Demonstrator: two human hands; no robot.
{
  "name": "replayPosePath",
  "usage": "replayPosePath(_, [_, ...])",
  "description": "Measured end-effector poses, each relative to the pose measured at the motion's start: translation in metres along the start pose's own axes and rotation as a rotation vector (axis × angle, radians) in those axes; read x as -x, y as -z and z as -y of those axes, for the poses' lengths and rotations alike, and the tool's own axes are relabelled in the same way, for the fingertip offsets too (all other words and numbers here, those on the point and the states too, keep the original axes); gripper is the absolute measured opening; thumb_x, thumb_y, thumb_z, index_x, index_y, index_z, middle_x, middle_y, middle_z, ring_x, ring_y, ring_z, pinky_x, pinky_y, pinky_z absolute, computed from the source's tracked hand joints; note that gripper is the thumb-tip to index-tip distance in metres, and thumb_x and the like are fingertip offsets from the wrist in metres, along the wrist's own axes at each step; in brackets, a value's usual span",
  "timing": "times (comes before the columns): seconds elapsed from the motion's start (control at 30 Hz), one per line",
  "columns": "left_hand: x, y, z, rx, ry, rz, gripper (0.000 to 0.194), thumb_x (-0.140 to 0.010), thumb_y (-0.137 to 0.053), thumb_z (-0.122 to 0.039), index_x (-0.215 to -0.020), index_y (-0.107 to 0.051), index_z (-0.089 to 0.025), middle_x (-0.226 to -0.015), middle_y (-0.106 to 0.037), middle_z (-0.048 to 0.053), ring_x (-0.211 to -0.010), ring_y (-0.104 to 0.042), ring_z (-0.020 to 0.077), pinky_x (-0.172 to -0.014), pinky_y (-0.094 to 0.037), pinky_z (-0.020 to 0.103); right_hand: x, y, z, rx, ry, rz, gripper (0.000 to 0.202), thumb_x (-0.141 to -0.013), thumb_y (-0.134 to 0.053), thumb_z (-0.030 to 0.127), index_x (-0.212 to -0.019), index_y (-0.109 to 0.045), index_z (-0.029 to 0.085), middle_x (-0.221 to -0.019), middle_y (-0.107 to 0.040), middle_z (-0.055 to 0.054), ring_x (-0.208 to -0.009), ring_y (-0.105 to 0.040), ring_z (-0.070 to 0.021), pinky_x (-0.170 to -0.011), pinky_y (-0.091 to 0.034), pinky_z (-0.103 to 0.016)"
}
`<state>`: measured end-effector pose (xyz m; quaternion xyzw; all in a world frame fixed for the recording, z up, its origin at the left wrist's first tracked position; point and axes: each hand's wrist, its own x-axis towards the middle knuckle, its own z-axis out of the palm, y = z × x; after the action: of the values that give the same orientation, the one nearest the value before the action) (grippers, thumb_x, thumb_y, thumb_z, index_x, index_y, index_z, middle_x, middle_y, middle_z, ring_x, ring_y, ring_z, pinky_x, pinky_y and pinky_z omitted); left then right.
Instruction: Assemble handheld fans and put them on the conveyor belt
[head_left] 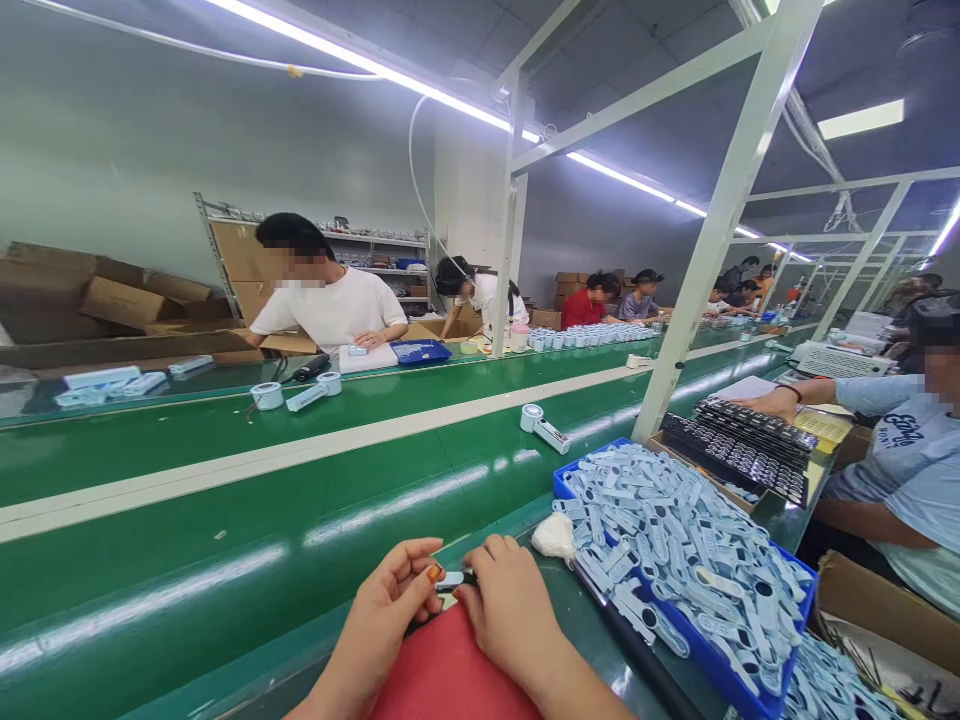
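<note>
My left hand (396, 607) is closed in a pinch on one end of a small light blue plastic piece (451, 580) near the edge of the bench. Beside it, my right hand (508, 603) is closed, its fingers curled over the piece's other end. Something dark shows at the right fingertips, too covered to name. Just below both hands is red fabric (454, 668). To the right, a blue tray (694, 640) is heaped with light blue plastic pieces (675, 530). A crumpled white wad (553, 536) lies by the tray's near left corner.
A green conveyor belt (247, 490) runs past, carrying a light blue handheld fan (544, 428). A white metal post (720, 230) rises behind the tray. On the right, a co-worker (900, 460) reaches over stacked black sheets (742, 445). Several people sit across the belt.
</note>
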<state>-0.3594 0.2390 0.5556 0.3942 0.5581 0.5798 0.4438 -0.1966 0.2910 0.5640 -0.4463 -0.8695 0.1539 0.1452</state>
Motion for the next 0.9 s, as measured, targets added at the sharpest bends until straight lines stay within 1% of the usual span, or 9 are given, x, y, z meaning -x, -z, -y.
replayPosePath(0.1, [0.000, -0.001, -0.002, -0.003, 0.001, 0.002, 0.056, -0.067, -0.080, -0.058, -0.105, -0.070, -0.018, -0.082, -0.069, 0.003, -0.063, -0.059, 0.0153, -0.062, -0.048, 0.029, -0.003, -0.001, 0.003, 0.048, -0.006, 0.022, 0.015, -0.098, -0.063, 0.024, -0.110, -0.071, 0.017, -0.113, -0.065, -0.012, -0.111, -0.058, -0.0329, -0.094, -0.046, -0.049])
replayPosePath(0.2, [0.002, -0.002, -0.005, -0.010, 0.000, -0.005, 0.054, -0.066, -0.081, -0.057, -0.103, -0.071, -0.019, -0.083, -0.070, 0.003, -0.063, -0.059, 0.0155, -0.062, -0.049, 0.029, -0.006, -0.006, 0.003, 0.079, -0.006, 0.012, 0.015, -0.101, -0.060, 0.025, -0.106, -0.072, 0.017, -0.111, -0.065, -0.012, -0.108, -0.060, -0.0323, -0.093, -0.046, -0.048])
replayPosePath(0.33, [0.001, -0.003, -0.006, -0.011, -0.013, -0.013, 0.056, -0.065, -0.082, -0.058, -0.103, -0.072, -0.019, -0.084, -0.071, 0.004, -0.063, -0.060, 0.0155, -0.061, -0.049, 0.028, -0.010, -0.011, 0.002, 0.062, -0.001, -0.026, 0.017, -0.099, -0.064, 0.028, -0.111, -0.071, 0.019, -0.112, -0.065, -0.012, -0.109, -0.059, -0.0328, -0.093, -0.045, -0.048])
replayPosePath(0.43, [-0.001, -0.003, -0.005, -0.006, -0.022, -0.001, 0.058, -0.066, -0.082, -0.059, -0.105, -0.072, -0.018, -0.084, -0.071, 0.004, -0.064, -0.059, 0.0155, -0.061, -0.048, 0.028, -0.011, -0.011, 0.005, 0.050, 0.019, -0.022, 0.017, -0.099, -0.066, 0.032, -0.112, -0.072, 0.022, -0.111, -0.065, -0.011, -0.109, -0.060, -0.0324, -0.094, -0.045, -0.049])
replayPosePath(0.57, [-0.001, -0.002, -0.003, 0.001, -0.032, -0.001, 0.060, -0.065, -0.083, -0.061, -0.103, -0.072, -0.017, -0.082, -0.070, 0.004, -0.063, -0.059, 0.0153, -0.060, -0.047, 0.028, -0.010, -0.011, 0.010, 0.069, 0.024, 0.016, 0.014, -0.101, -0.061, 0.027, -0.106, -0.072, 0.019, -0.110, -0.067, -0.011, -0.108, -0.061, -0.0317, -0.093, -0.046, -0.049])
replayPosePath(0.67, [0.000, 0.000, -0.002, 0.032, -0.041, -0.033, 0.062, -0.065, -0.083, -0.064, -0.104, -0.071, -0.017, -0.081, -0.070, 0.003, -0.063, -0.059, 0.0151, -0.060, -0.047, 0.027, -0.007, -0.010, 0.008, -0.013, 0.027, -0.036, 0.012, -0.100, -0.061, 0.023, -0.106, -0.070, 0.019, -0.109, -0.067, -0.009, -0.108, -0.061, -0.0311, -0.095, -0.045, -0.050])
replayPosePath(0.77, [0.000, 0.004, -0.002, 0.075, -0.032, -0.076, 0.067, -0.064, -0.084, -0.066, -0.108, -0.069, -0.017, -0.079, -0.069, 0.003, -0.064, -0.058, 0.0151, -0.060, -0.047, 0.027, -0.002, -0.008, 0.003, -0.118, 0.019, -0.091, 0.011, -0.098, -0.061, 0.020, -0.107, -0.068, 0.020, -0.108, -0.067, -0.007, -0.106, -0.062, -0.0286, -0.093, -0.046, -0.046])
replayPosePath(0.83, [0.000, 0.005, -0.004, 0.089, -0.021, -0.094, 0.069, -0.064, -0.085, -0.065, -0.109, -0.068, -0.016, -0.079, -0.070, 0.003, -0.064, -0.058, 0.0146, -0.060, -0.046, 0.026, 0.001, -0.006, 0.000, -0.130, 0.037, -0.055, 0.011, -0.098, -0.060, 0.021, -0.106, -0.068, 0.020, -0.107, -0.067, -0.007, -0.104, -0.063, -0.0278, -0.090, -0.047, -0.043])
replayPosePath(0.9, [0.000, 0.005, -0.005, 0.094, -0.014, -0.097, 0.067, -0.064, -0.084, -0.063, -0.109, -0.067, -0.016, -0.080, -0.070, 0.003, -0.063, -0.058, 0.0139, -0.060, -0.045, 0.026, 0.004, -0.005, 0.000, -0.082, 0.077, 0.019, 0.011, -0.097, -0.061, 0.022, -0.106, -0.068, 0.020, -0.108, -0.066, -0.008, -0.102, -0.064, -0.0289, -0.089, -0.048, -0.043])
